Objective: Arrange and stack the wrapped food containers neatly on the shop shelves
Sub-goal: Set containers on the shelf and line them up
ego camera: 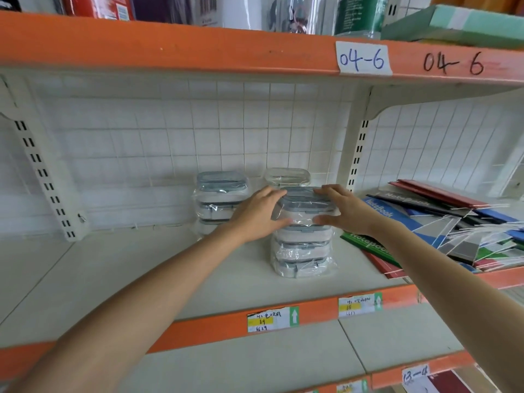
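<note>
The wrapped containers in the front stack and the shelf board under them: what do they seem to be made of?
Top container, held between the left hand and right hand: probably plastic, with a grey-blue lid and pale body, inside glossy clear film that wrinkles and glares. Shelf board: looks like painted metal, matte off-white with an orange front strip; unsure.

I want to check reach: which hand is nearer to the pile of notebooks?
Right. The right hand holds the top container just beside the notebooks; the left hand is on the container's far side.
</note>
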Demonstrator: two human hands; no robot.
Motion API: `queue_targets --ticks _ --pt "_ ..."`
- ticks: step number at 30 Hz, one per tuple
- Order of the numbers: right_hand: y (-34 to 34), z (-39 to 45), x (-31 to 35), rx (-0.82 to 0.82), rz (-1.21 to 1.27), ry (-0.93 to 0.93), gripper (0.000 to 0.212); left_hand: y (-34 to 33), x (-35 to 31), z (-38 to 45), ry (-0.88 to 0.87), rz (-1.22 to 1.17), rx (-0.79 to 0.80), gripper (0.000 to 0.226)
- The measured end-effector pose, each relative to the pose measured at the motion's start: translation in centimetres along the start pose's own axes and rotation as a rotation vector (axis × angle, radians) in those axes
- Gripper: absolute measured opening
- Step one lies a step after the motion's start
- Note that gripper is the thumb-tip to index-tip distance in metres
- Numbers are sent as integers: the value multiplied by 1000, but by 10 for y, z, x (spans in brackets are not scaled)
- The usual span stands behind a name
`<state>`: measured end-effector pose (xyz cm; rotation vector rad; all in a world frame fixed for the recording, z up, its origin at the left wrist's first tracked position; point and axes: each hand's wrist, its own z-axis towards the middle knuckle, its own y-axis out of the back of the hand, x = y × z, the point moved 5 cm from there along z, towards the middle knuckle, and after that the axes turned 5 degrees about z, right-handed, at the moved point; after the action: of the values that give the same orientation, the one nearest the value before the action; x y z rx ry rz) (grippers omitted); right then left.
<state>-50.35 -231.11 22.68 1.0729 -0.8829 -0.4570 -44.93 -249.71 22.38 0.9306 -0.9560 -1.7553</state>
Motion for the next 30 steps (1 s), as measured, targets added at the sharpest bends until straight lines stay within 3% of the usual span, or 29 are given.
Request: queue_targets --ticks 3,8,13,20,24,27,30 --pt "5 0 7 41 -180 -18 78 5 0 0 -2 21 30 69" --pt "9 3 43 43 -344 111 77 28 10 -12 -18 71 -97 36" --pt "-7 8 100 55 -367 302 65 20 37 -57 -27 344 52 28" --pt "-89 5 165 286 -274 555 53 18 94 -151 304 383 294 37" --pt "-150 -5 194 459 -178 657 50 29 105 -219 477 381 269 34" --pt "-186 -15 227 504 -85 752 47 41 101 -271 599 436 196 26" --pt "-217 -38 267 520 -10 844 43 49 97 -327 728 448 224 27"
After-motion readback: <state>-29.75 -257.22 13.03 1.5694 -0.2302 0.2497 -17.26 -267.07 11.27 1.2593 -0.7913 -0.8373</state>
